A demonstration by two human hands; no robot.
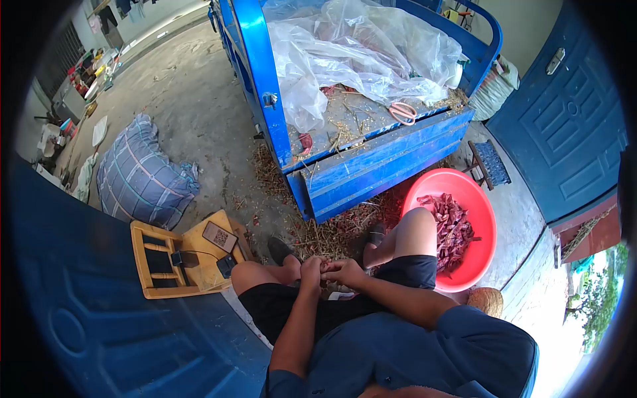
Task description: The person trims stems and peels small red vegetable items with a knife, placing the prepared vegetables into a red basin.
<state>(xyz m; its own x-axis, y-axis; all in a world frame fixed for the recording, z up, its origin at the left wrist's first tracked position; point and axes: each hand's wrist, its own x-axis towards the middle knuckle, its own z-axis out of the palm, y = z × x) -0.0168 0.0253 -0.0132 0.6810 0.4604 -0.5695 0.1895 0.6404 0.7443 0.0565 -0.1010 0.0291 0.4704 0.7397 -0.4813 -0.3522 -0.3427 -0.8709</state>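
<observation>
My left hand [310,270] and my right hand [345,272] meet between my knees. The fingers of both are closed around something small and reddish that I cannot make out. To the right of my knee stands a red basin [488,229] with dried red pods [451,229] in it. Dry stalks and reddish scraps [325,239] lie on the ground beyond my hands.
Ahead is a blue cart [385,172] with plastic sheeting [358,53] and scissors [403,113]. A wooden chair [192,282] holding a phone [219,237] stands left, near a plaid sack [146,176]. A small stool [490,163] and a blue door [570,106] are at the right.
</observation>
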